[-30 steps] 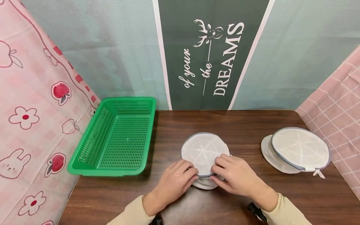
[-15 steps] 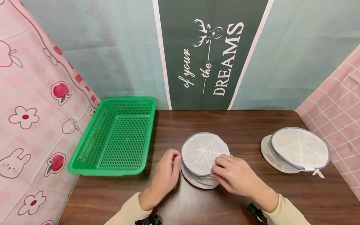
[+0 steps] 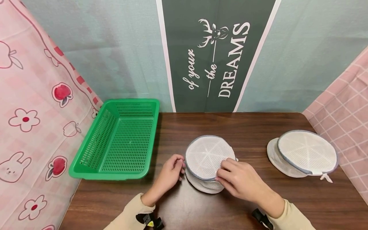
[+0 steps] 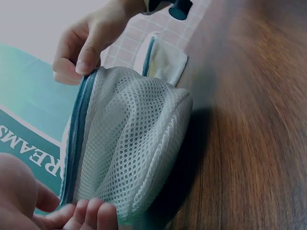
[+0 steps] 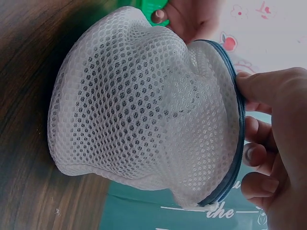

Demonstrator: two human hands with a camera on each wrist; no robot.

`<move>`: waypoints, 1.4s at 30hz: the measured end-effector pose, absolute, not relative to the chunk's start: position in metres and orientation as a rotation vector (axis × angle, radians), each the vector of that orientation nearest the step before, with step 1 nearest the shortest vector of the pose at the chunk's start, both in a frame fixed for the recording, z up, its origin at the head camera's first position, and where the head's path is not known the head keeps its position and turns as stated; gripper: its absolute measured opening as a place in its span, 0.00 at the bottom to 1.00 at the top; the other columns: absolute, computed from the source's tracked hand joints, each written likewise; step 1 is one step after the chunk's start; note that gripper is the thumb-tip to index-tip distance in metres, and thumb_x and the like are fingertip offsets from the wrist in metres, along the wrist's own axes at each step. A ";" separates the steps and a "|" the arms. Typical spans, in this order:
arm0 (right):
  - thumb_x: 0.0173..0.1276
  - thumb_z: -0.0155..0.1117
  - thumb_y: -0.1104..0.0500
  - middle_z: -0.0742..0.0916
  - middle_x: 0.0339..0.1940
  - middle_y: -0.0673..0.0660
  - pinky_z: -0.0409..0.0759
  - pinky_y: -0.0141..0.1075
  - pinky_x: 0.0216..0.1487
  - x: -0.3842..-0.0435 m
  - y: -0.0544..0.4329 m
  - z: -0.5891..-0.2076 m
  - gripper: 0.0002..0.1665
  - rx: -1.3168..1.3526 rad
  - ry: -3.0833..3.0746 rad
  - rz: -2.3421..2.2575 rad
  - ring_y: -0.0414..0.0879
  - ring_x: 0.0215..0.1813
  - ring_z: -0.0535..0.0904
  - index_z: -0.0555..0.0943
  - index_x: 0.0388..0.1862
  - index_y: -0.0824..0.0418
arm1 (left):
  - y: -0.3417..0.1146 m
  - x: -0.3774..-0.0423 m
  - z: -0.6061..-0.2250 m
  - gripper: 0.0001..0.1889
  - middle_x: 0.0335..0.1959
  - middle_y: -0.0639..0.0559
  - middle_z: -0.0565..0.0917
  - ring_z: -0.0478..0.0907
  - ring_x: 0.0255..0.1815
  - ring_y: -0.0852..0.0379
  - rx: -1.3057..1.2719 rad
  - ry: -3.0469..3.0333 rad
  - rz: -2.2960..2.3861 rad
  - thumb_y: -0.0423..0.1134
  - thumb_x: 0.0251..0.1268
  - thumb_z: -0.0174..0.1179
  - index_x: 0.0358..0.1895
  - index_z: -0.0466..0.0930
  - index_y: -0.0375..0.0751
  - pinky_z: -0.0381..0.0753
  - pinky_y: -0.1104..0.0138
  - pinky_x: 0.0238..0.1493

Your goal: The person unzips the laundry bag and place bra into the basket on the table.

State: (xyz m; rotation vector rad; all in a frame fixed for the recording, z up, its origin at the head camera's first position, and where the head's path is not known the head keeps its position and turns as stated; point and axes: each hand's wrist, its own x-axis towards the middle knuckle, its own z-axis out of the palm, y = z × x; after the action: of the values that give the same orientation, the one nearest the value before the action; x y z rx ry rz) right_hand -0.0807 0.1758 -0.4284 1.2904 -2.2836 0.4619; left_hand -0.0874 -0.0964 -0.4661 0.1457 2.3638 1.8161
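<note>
A round white mesh laundry bag (image 3: 206, 158) with a blue-grey zipper rim stands on the table in front of me. My right hand (image 3: 242, 180) pinches its rim at the front right; in the right wrist view the thumb presses on the zipper (image 5: 240, 129). At the bag's left side is my left hand (image 3: 170, 174), fingers loosely bent. The left wrist view has the left fingertips (image 4: 98, 213) close by the lower end of the zipper; whether they touch it I cannot tell. The mesh side (image 4: 136, 129) looks slightly crumpled.
A second white mesh laundry bag (image 3: 307, 151) with a small white tie stands at the right of the brown wooden table (image 3: 247, 127). To the left is a green plastic basket (image 3: 149, 159) with slotted walls. Printed cloths hang behind and at both sides.
My left hand has let go of the bag's front rim and moved left to its side, then turned slightly towards the bag. The right hand keeps its pinch; the bag barely moves.
</note>
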 end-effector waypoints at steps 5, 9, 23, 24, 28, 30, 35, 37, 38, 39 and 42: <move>0.82 0.48 0.47 0.73 0.30 0.43 0.67 0.28 0.23 -0.081 0.175 -0.428 0.19 1.293 -2.233 0.492 0.37 0.30 0.69 0.80 0.30 0.47 | -0.096 -0.090 -0.469 0.10 0.36 0.40 0.81 0.79 0.26 0.53 0.116 2.253 1.870 0.30 0.78 0.48 0.49 0.77 0.26 0.84 0.57 0.23; 0.82 0.49 0.48 0.73 0.31 0.43 0.67 0.27 0.24 -0.082 0.174 -0.429 0.19 1.303 -2.228 0.510 0.36 0.30 0.69 0.80 0.31 0.47 | -0.094 -0.091 -0.471 0.11 0.33 0.45 0.80 0.77 0.24 0.55 0.064 2.126 1.929 0.31 0.79 0.48 0.49 0.77 0.25 0.84 0.59 0.23; 0.78 0.56 0.47 0.73 0.30 0.42 0.66 0.26 0.25 -0.079 0.172 -0.434 0.14 1.333 -2.267 0.504 0.35 0.29 0.67 0.78 0.31 0.48 | -0.093 -0.093 -0.471 0.13 0.32 0.49 0.76 0.76 0.32 0.58 0.021 1.854 2.078 0.34 0.81 0.47 0.47 0.73 0.23 0.79 0.70 0.26; 0.76 0.59 0.45 0.73 0.30 0.42 0.66 0.26 0.24 -0.079 0.171 -0.434 0.14 1.327 -2.280 0.498 0.35 0.28 0.67 0.77 0.31 0.48 | -0.092 -0.093 -0.471 0.13 0.32 0.49 0.76 0.76 0.32 0.58 0.024 1.851 2.080 0.34 0.81 0.47 0.47 0.73 0.23 0.79 0.70 0.27; 0.67 0.68 0.40 0.72 0.29 0.43 0.66 0.28 0.24 -0.077 0.165 -0.435 0.18 1.283 -2.340 0.449 0.37 0.27 0.67 0.75 0.30 0.49 | -0.092 -0.093 -0.470 0.12 0.32 0.49 0.76 0.76 0.32 0.59 0.029 1.848 2.087 0.34 0.81 0.47 0.46 0.73 0.23 0.78 0.71 0.27; 0.63 0.70 0.39 0.71 0.28 0.44 0.66 0.30 0.23 -0.077 0.161 -0.435 0.20 1.264 -2.356 0.407 0.38 0.27 0.67 0.74 0.29 0.50 | -0.091 -0.093 -0.469 0.12 0.32 0.49 0.76 0.76 0.32 0.59 0.029 1.845 2.093 0.33 0.81 0.48 0.46 0.73 0.23 0.78 0.71 0.27; 0.60 0.72 0.44 0.71 0.26 0.45 0.67 0.32 0.22 -0.077 0.152 -0.435 0.18 1.265 -2.356 0.346 0.41 0.26 0.68 0.72 0.26 0.50 | -0.091 -0.093 -0.470 0.12 0.31 0.49 0.76 0.76 0.32 0.58 0.046 1.848 2.096 0.33 0.81 0.47 0.46 0.73 0.22 0.78 0.71 0.27; 0.60 0.72 0.47 0.72 0.26 0.46 0.67 0.33 0.22 -0.078 0.150 -0.435 0.17 1.282 -2.349 0.342 0.41 0.26 0.69 0.72 0.26 0.50 | -0.091 -0.093 -0.470 0.12 0.31 0.49 0.76 0.76 0.32 0.58 0.054 1.849 2.092 0.33 0.81 0.47 0.46 0.73 0.22 0.78 0.70 0.28; 0.60 0.72 0.48 0.72 0.26 0.46 0.67 0.33 0.22 -0.078 0.149 -0.435 0.16 1.291 -2.350 0.344 0.41 0.26 0.69 0.73 0.26 0.50 | -0.091 -0.093 -0.470 0.12 0.31 0.49 0.76 0.76 0.32 0.58 0.058 1.851 2.090 0.33 0.81 0.47 0.46 0.73 0.22 0.78 0.70 0.28; 0.61 0.72 0.49 0.72 0.26 0.45 0.67 0.32 0.23 -0.077 0.149 -0.435 0.16 1.299 -2.351 0.346 0.41 0.26 0.69 0.73 0.26 0.50 | -0.091 -0.093 -0.470 0.12 0.30 0.49 0.76 0.76 0.32 0.58 0.061 1.852 2.088 0.33 0.81 0.46 0.46 0.73 0.22 0.78 0.70 0.28; 0.63 0.71 0.49 0.72 0.26 0.45 0.68 0.32 0.24 -0.077 0.149 -0.437 0.14 1.313 -2.368 0.358 0.40 0.26 0.69 0.74 0.26 0.49 | -0.090 -0.093 -0.470 0.12 0.29 0.48 0.76 0.76 0.32 0.58 0.068 1.850 2.082 0.33 0.81 0.46 0.45 0.72 0.23 0.78 0.70 0.28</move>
State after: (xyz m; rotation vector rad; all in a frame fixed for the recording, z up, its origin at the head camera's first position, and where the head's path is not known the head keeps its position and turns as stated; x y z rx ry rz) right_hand -0.0766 0.1486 -0.4365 1.3134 -2.3675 0.3576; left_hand -0.0928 -0.0904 -0.4702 0.0683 1.8505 2.0823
